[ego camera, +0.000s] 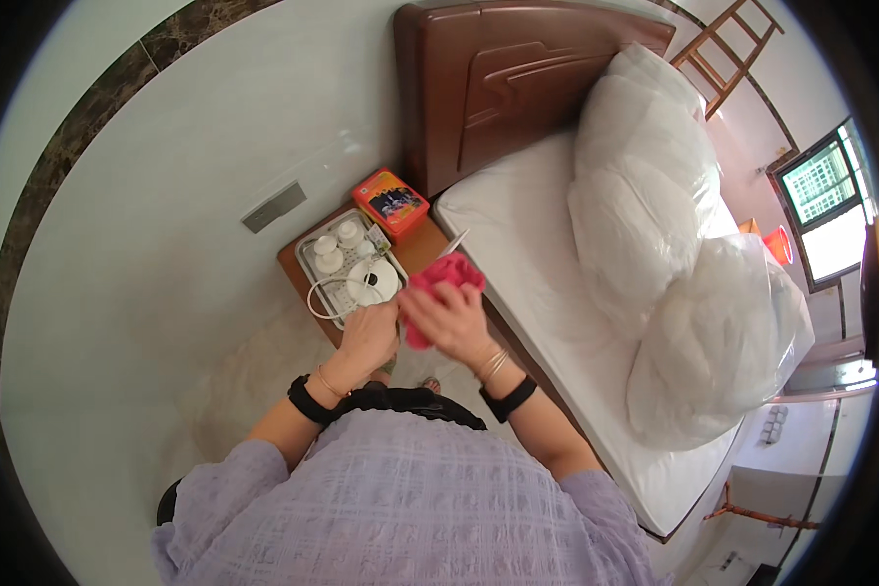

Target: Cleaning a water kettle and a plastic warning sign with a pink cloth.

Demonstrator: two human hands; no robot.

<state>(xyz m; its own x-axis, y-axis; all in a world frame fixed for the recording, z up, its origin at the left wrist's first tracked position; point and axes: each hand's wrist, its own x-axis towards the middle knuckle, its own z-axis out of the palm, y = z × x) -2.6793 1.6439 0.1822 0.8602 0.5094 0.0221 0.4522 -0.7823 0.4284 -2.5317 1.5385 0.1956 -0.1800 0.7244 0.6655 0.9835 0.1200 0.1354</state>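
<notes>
My right hand [450, 319] holds a pink cloth [450, 275], which bunches out above and below the fingers. My left hand [370, 335] is at the near edge of a perforated tray [309, 256], just below a white teapot or kettle [372, 283] with a round lid and a dark knob. Whether its fingers grip the pot's handle is hard to tell. A white looped handle or cord [315, 300] curves over the tray's left side. White cups [327, 253] stand farther back in the tray, beside a small packet [378, 238].
The tray rests on a wooden bedside cabinet [421, 249] with a red-orange box [390, 201]. A bed with a white mattress [527, 220] stands to the right, bearing large plastic-wrapped bundles [644, 183]. Behind it rises a wooden headboard [520, 80]. A wall socket plate [273, 207] is at the left.
</notes>
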